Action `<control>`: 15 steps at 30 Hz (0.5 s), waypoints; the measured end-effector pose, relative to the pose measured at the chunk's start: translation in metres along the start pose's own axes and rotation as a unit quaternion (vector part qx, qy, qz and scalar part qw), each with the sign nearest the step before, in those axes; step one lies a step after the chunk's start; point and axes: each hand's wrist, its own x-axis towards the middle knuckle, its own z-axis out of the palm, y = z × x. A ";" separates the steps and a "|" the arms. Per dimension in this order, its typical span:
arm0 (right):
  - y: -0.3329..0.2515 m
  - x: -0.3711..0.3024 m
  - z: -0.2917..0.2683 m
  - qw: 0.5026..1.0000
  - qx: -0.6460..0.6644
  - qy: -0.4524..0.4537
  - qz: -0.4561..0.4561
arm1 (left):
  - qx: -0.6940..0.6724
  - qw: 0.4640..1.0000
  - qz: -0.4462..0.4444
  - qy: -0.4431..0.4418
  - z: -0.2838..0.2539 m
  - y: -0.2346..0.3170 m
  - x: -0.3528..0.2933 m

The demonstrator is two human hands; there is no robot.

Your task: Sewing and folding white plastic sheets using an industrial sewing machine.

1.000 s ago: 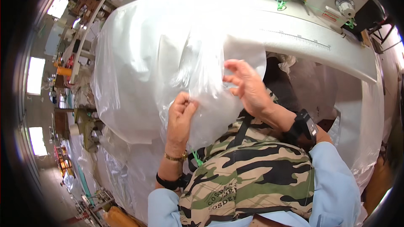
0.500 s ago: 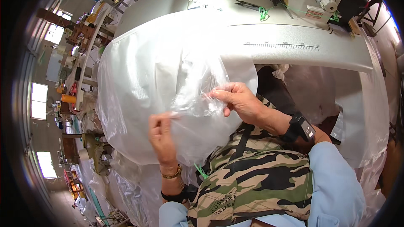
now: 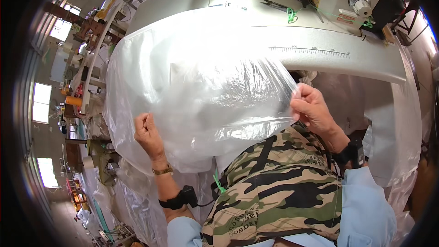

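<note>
Plastic bag (image 3: 215,96) stretched sideways, long axis left-right; left hand (image 3: 147,133), right hand (image 3: 311,110) pinching opposite edges.

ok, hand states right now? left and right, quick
Left hand: closed, pinching the near left edge of the clear plastic sheet.
Right hand: closed, fingers pinching the sheet's right edge.

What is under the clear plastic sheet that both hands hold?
Under the plastic sheet, held by the left hand and right hand, the white sewing table shows. The film's glare hides anything smaller lying there.
</note>
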 end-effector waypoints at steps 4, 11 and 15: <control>0.009 -0.011 -0.009 0.998 -0.061 -0.002 -0.014 | 0.184 0.964 0.129 -0.141 -0.007 0.023 -0.004; 0.006 -0.013 0.017 0.994 -0.048 -0.056 0.081 | 0.247 0.824 0.193 -0.472 0.055 0.012 -0.074; 0.037 -0.012 0.008 0.985 -0.037 -0.012 0.169 | 0.329 0.870 0.152 -0.334 0.079 -0.067 -0.069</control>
